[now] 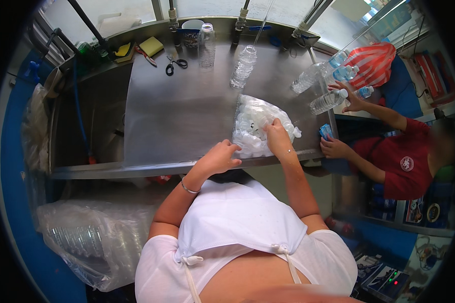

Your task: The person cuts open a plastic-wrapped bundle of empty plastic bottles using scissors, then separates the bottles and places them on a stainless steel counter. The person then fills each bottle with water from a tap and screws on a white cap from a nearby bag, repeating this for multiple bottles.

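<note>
On the steel counter (169,113), close to its front edge, lies a clear plastic bag (247,143) full of small white pieces that look like bottle caps. My right hand (279,139) is closed on the bag's upper right side, its fingers pressed into the plastic. At the bag's lower left, my left hand (219,158) has thumb and fingers apart with nothing visible in it; whether its fingertips touch the bag I cannot tell. Beyond the bag, an uncapped clear bottle (243,66) stands tilted in the view, and another uncapped bottle (206,46) is farther left.
At right a person in a red shirt (409,156) reaches to a capped bottle (328,101) and holds a blue packet (326,132). Scissors (176,65), pliers (146,55), a yellow sponge (151,46) and a mug (191,34) sit at the back. A sink (93,116) is left.
</note>
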`<state>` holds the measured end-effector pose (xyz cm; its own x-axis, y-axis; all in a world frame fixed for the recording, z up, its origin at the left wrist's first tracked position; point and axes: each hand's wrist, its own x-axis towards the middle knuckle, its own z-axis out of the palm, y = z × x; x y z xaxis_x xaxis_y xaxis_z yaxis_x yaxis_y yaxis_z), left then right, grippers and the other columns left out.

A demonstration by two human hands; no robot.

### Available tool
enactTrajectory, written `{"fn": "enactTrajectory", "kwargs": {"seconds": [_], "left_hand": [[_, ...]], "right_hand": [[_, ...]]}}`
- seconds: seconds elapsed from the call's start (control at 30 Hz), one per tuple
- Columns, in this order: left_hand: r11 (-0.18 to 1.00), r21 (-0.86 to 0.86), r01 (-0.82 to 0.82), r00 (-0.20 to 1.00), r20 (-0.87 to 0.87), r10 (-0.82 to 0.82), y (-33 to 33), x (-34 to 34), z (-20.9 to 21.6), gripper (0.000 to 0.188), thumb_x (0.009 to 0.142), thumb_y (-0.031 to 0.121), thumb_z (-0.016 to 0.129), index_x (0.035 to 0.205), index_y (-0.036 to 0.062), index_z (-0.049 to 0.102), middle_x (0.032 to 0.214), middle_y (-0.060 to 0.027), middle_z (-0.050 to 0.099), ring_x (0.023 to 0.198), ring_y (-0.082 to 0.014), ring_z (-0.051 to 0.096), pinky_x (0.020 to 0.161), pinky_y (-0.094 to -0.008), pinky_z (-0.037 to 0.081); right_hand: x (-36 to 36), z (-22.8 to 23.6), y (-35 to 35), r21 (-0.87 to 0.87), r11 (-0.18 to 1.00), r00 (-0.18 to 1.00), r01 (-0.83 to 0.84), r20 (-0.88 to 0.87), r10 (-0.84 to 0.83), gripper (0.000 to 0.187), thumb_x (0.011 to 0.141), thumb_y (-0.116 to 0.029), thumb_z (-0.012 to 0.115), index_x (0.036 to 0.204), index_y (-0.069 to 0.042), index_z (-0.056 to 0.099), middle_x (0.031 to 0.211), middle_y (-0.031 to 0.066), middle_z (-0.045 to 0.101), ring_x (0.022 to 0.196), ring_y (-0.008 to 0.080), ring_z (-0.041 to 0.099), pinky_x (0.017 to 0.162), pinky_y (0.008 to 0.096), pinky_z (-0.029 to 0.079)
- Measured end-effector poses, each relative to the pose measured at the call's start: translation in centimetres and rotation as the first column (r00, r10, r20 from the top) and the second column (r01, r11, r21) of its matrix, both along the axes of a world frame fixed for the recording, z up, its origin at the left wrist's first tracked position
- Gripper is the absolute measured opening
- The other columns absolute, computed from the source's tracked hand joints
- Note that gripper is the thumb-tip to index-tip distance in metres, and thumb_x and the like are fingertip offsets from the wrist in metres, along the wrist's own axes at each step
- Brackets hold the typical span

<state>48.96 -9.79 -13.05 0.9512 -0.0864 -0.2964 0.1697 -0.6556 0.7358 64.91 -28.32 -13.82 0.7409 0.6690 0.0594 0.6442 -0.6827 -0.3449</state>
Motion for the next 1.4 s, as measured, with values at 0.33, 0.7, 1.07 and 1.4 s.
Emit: {"fn": "enactTrajectory", "kwargs": {"seconds": [0.33, 0.7, 1.07, 1.4], "left_hand": [[0.993, -0.1, 0.055, 0.998, -0.018, -0.057, 3.2, -0.6, 0.1, 0.041, 0.087, 0.027, 0.07, 0.123, 0.0081, 0.064, 0.116, -0.0181, 0.06, 0.107, -0.0341, 0.06, 0.092, -0.0407, 0.048], [0.898, -0.233, -0.374, 0.772, 0.458, 0.44, 9.0, 13.7, -1.8, 0.081, 0.074, 0.019, 0.08, 0.143, 0.0042, 0.04, 0.136, -0.0209, 0.051, 0.126, -0.0328, 0.053, 0.103, -0.0401, 0.045], [0.848, -0.302, -0.435, 0.631, 0.57, 0.527, 6.9, 22.6, -2.8, 0.107, 0.066, 0.023, 0.089, 0.148, 0.0025, 0.023, 0.139, -0.024, 0.048, 0.131, -0.0372, 0.048, 0.108, -0.041, 0.039], [0.839, -0.258, -0.48, 0.645, 0.544, 0.536, 6.9, 21.3, -1.9, 0.077, 0.069, 0.014, 0.082, 0.131, -0.0037, 0.041, 0.12, -0.0252, 0.058, 0.106, -0.0409, 0.061, 0.09, -0.0429, 0.05]], "right_hand": [[-0.6, 0.8, 0.6, 0.125, 0.991, 0.998, 0.055, -0.04, -0.05, 0.009, 0.079, -0.006, 0.069, 0.086, -0.01, 0.074, 0.089, 0.0128, 0.063, 0.083, 0.0327, 0.065, 0.074, 0.0411, 0.052], [-2.3, 2.4, 0.4, 0.247, 0.967, 0.966, 0.064, 0.23, -0.122, 0.013, 0.08, -0.008, 0.072, 0.092, -0.01, 0.076, 0.089, 0.0086, 0.069, 0.087, 0.0287, 0.064, 0.077, 0.0382, 0.052], [-0.4, 3.1, 1.1, 0.314, 0.949, 0.948, 0.011, 0.298, -0.11, 0.009, 0.081, -0.007, 0.07, 0.089, -0.009, 0.074, 0.089, 0.007, 0.07, 0.079, 0.0252, 0.066, 0.07, 0.0354, 0.054], [3.7, 1.9, 4.4, 0.619, 0.659, 0.848, 0.427, -0.528, -0.053, 0.016, 0.092, -0.001, 0.051, 0.099, -0.003, 0.065, 0.08, 0.0081, 0.065, 0.071, 0.0153, 0.067, 0.055, 0.0286, 0.053]]}}
